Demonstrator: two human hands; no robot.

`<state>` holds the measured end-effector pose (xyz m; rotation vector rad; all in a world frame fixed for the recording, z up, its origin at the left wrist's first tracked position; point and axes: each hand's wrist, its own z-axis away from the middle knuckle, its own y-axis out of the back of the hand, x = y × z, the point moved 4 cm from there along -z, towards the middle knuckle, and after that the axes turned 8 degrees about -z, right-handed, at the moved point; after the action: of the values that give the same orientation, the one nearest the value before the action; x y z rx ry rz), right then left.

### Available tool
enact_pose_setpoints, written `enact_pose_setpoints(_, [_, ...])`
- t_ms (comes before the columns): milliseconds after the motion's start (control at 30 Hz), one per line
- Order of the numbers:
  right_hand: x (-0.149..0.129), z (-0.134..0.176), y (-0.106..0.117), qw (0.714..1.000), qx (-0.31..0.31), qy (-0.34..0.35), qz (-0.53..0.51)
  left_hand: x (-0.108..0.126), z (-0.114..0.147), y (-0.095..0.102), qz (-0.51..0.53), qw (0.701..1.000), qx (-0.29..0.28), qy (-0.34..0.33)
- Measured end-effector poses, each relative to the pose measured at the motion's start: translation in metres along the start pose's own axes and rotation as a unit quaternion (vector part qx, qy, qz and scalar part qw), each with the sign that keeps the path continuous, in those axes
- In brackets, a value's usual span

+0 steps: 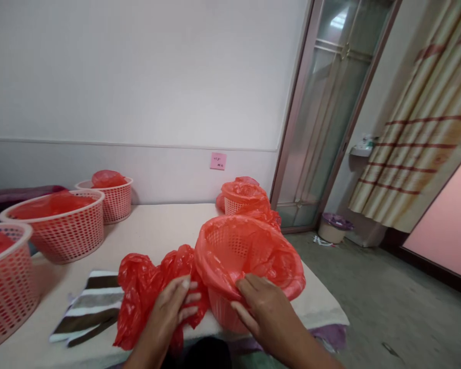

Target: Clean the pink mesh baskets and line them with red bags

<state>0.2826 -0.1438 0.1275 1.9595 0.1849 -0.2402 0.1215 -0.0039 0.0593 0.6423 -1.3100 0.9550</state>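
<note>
Pale wall, grey floor

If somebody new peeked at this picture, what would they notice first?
Probably the big basket near the front edge of the bed-like surface, lined with a shiny red bag whose rim the right hand grips. Next, perhaps the crumpled red plastic just left of it, by the left hand. Then three pink baskets at the far left, with red plastic in them.
</note>
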Motion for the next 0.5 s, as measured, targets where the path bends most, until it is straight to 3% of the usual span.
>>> enact_pose_setpoints(67, [0.003, 0.004, 0.014, 0.997, 0.021, 0.006, -0.072, 0.023, -0.007, -0.02, 0.026, 0.998, -0.06, 0.0])
enact_pose_setpoints(133, [0.012, 0.01, 0.031, 0.989, 0.092, 0.015, -0.116, 0.035, -0.016, -0.032, 0.052, 0.994, -0.097, 0.029])
enact_pose_setpoints(233, [0.049, 0.017, 0.055, 0.966, 0.228, -0.021, -0.116, 0.04, -0.031, -0.035, 0.088, 0.989, -0.09, 0.072])
enact_pose_setpoints(300, [0.088, 0.02, 0.064, 0.946, 0.285, -0.103, -0.112, 0.039, -0.04, -0.034, 0.093, 0.99, -0.078, 0.076])
enact_pose_setpoints(400, [0.146, 0.024, 0.062, 0.903, 0.281, -0.268, -0.182, 0.037, -0.05, -0.034, 0.074, 0.993, -0.068, 0.062])
enact_pose_setpoints(500, [0.175, 0.027, 0.04, 0.83, 0.182, -0.382, -0.364, 0.038, -0.056, -0.035, 0.035, 0.997, -0.051, 0.035])
